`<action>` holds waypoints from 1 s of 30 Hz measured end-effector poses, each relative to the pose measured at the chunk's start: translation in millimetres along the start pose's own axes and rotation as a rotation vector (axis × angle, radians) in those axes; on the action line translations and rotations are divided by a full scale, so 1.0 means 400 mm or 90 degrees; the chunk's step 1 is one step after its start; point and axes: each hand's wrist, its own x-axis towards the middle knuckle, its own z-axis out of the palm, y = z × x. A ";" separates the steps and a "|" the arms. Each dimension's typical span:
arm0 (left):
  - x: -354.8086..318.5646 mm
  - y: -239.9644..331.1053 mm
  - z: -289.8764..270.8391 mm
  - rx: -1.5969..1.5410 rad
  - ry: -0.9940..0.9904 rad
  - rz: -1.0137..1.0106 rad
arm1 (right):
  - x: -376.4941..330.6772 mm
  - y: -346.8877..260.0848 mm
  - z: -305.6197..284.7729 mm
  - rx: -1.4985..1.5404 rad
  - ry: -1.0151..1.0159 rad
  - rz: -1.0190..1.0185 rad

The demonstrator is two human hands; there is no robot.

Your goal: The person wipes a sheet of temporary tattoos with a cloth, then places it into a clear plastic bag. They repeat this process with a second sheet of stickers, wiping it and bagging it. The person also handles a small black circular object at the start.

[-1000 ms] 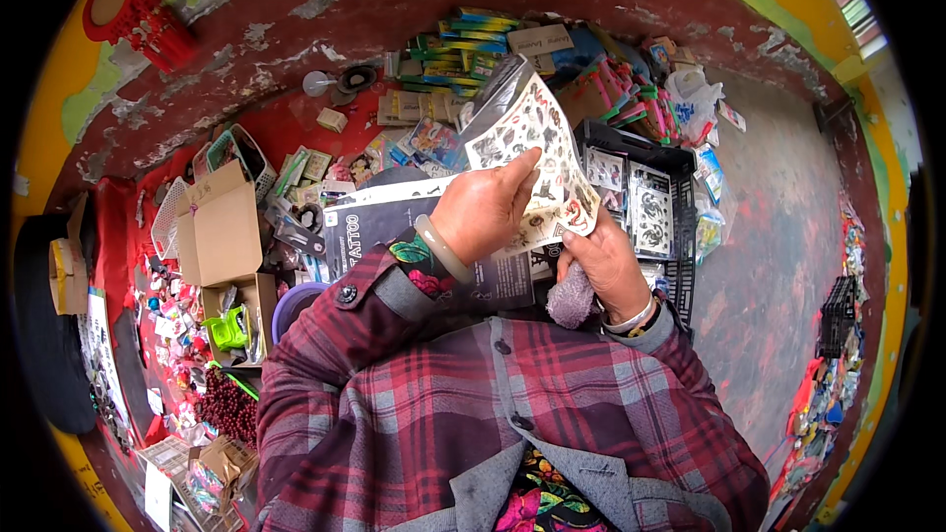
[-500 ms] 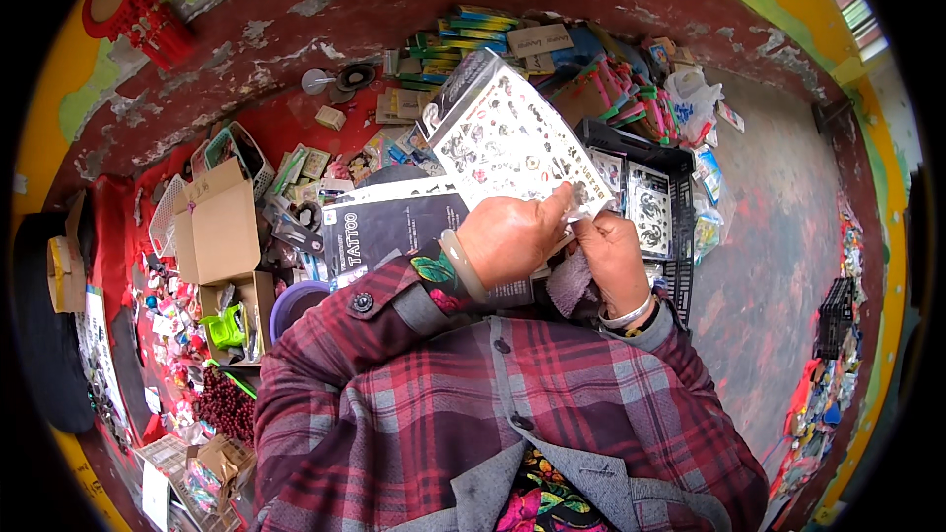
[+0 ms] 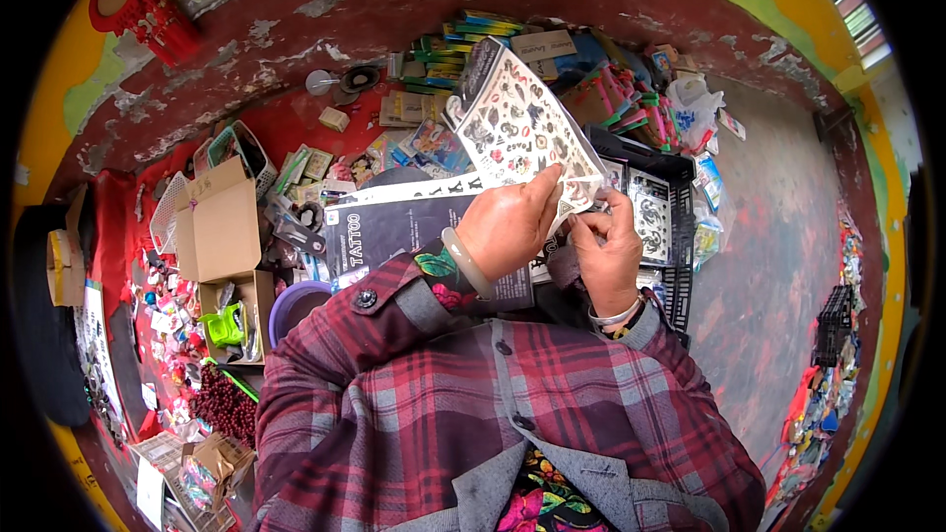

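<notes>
My left hand (image 3: 506, 227) pinches the lower edge of a temporary tattoo sheet (image 3: 517, 133), which is covered in small dark and red designs and tilts up away from me. My right hand (image 3: 607, 254) has its fingertips closed at the sheet's lower right corner, which looks bent or folded. Below my left wrist lie black tattoo packets (image 3: 399, 232) with a white strip along the top. Right of my hands stands a black plastic crate (image 3: 682, 236) holding more tattoo sheets (image 3: 650, 217). A dark purplish cloth (image 3: 565, 268) shows partly between my hands.
An open cardboard box (image 3: 222, 222) and a purple round container (image 3: 298, 303) stand on the left. White baskets (image 3: 242, 153), stacked boxes (image 3: 463, 44) and a clear plastic bag (image 3: 693, 103) lie farther back. Bare grey floor (image 3: 759, 286) stretches to the right.
The sheet has tilted and shifted slightly right, showing its designs more sharply. My right hand's fingers have moved up a little and straightened along the corner.
</notes>
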 end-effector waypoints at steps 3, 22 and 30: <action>0.006 -0.001 0.002 -0.002 0.018 -0.013 | 0.025 -0.011 -0.010 -0.037 0.038 -0.018; 0.002 0.030 -0.003 -0.037 0.069 0.104 | 0.086 -0.006 -0.034 0.047 -0.127 0.032; 0.007 0.075 -0.078 -0.175 -0.074 0.168 | 0.125 -0.096 -0.052 -0.202 -0.197 -0.197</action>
